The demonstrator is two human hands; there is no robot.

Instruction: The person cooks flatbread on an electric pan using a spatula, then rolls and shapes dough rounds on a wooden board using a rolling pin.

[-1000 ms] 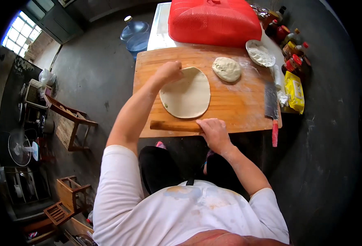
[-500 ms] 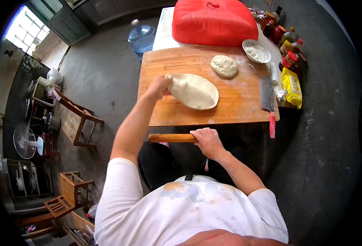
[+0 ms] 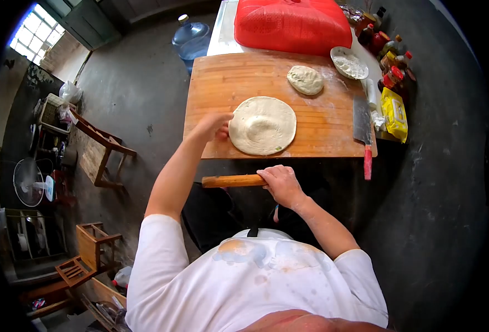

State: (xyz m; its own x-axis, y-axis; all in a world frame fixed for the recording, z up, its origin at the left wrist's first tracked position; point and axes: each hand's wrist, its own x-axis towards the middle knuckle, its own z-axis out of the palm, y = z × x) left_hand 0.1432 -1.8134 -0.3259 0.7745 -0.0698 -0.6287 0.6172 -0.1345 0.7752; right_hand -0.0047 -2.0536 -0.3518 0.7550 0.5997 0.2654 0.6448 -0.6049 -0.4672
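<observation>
A round flattened sheet of dough point(image 3: 272, 135) lies on the wooden board point(image 3: 217, 77), with a raised bulge near its middle and a green speck at its lower edge. My left hand point(image 3: 215, 126) is at the sheet's left edge, fingers apart, holding nothing. In my right hand point(image 3: 280, 181) is one end of a wooden rolling pin point(image 3: 232, 181), which lies level in front of the board's near edge, off the board. A thicker lump of dough point(image 3: 305, 80) rests further back on the board. To its right is a white dish of flour point(image 3: 348, 62).
A cleaver point(image 3: 362, 122) lies at the board's right edge, its red handle overhanging the front. Beyond the board sits a red cover point(image 3: 291, 25). A yellow packet point(image 3: 394, 115) and several bottles and jars point(image 3: 391, 77) stand right. A water jug point(image 3: 191, 40) is at the back left.
The dough sheet was lifted at its left side and turned over, and now lies flat. My left hand has let go of it. My right hand drew the rolling pin back off the board.
</observation>
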